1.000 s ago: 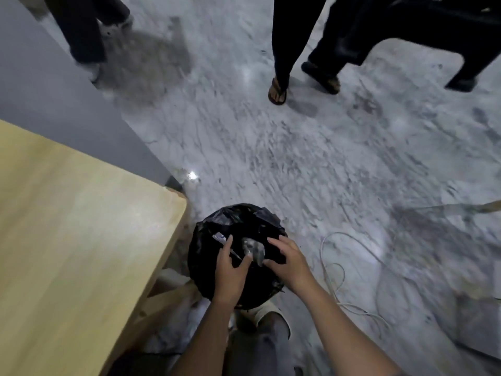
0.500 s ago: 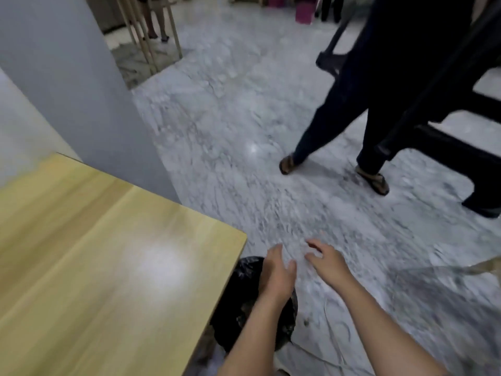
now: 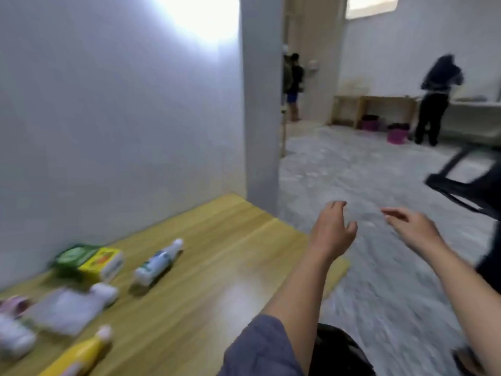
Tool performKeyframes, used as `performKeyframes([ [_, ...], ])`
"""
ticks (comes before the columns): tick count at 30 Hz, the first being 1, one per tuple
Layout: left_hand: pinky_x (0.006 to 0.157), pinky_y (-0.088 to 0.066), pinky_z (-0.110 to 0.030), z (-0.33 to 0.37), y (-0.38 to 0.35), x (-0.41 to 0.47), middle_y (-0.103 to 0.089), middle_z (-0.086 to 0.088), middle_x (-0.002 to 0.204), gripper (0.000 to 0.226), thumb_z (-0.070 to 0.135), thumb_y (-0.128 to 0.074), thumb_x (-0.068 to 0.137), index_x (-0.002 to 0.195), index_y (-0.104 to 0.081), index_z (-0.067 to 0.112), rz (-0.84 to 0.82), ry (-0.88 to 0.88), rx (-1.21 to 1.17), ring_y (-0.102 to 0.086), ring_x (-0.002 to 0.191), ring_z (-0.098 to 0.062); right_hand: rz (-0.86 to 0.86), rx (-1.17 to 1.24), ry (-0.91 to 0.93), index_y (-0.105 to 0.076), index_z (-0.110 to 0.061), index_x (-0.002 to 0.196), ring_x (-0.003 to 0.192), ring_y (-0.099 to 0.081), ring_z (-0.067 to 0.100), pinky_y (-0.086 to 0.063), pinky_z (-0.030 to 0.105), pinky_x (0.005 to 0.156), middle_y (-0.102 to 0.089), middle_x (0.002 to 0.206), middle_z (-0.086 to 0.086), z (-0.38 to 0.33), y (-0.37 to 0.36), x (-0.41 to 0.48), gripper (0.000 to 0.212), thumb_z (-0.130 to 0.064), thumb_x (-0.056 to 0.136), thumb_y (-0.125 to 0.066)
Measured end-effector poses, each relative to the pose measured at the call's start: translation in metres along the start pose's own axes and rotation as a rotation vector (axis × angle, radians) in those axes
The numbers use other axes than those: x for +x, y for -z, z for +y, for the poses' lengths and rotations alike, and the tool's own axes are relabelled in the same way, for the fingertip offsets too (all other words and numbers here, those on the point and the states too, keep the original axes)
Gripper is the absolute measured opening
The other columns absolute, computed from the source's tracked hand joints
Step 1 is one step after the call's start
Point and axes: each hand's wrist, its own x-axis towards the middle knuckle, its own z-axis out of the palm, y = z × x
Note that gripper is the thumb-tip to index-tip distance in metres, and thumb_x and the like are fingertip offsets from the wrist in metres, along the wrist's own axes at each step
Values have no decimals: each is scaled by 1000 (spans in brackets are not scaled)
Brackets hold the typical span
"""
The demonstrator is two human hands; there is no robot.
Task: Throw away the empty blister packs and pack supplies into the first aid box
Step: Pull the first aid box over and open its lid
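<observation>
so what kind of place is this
Likely a shared workroom, not a home: a plain partition screens this wooden table, and across the marble floor another person stands near similar wooden benches with pink buckets below.

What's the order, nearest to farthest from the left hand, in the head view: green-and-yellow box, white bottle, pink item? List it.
1. White bottle, lying mid-table, closest to the left hand.
2. Green-and-yellow box, further left by the wall.
3. Pink item, blurred, at the picture's left edge.
</observation>
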Motion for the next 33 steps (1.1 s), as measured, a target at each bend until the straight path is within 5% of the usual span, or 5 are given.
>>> performKeyframes([
  [7, 111, -32, -39, -73, 167, -105, -47, -18, 143, 54, 21, -58, 92, 140, -42, 1, 309, 153, 289, -42, 133, -32, -268, 61, 291, -65, -9, 114, 114, -59, 31, -43, 42, 97, -66, 117, 17, -115, -110, -73, 29, -9, 86, -57],
  [16, 117, -19, -29, -138, 326, -282, -32, -13, 155, 70, 29, -62, 90, 147, -31, 4, 459, 437, 581, -26, 145, -24, -572, 131, 690, -65, -13, 115, 97, -64, 28, -37, 22, 75, -68, 117, 9, -247, -257, -206, 33, -12, 82, -64],
  [24, 121, 0, -31, -194, 399, -412, -1, -1, 165, 99, 38, -68, 82, 155, -6, 12, 424, 685, 850, 5, 152, -15, -679, 136, 1197, -54, -22, 128, 127, -47, 22, -41, 35, 102, -56, 134, 1, -327, -348, -314, 47, -25, 83, -63],
  [29, 119, 9, -36, -223, 424, -449, 6, 2, 164, 104, 46, -71, 80, 155, -3, 21, 549, 744, 951, 16, 148, -12, -638, -60, 1467, -23, -29, 145, 147, -13, 18, -14, 38, 118, -22, 157, -3, -354, -392, -348, 69, -42, 86, -56],
  [33, 117, 8, -35, -240, 428, -458, -2, 1, 165, 101, 45, -73, 79, 154, -8, 28, 637, 724, 901, 14, 148, -12, -549, -157, 1588, -14, -28, 148, 148, -8, 21, 3, 40, 116, -15, 159, 1, -355, -425, -358, 82, -47, 82, -59],
])
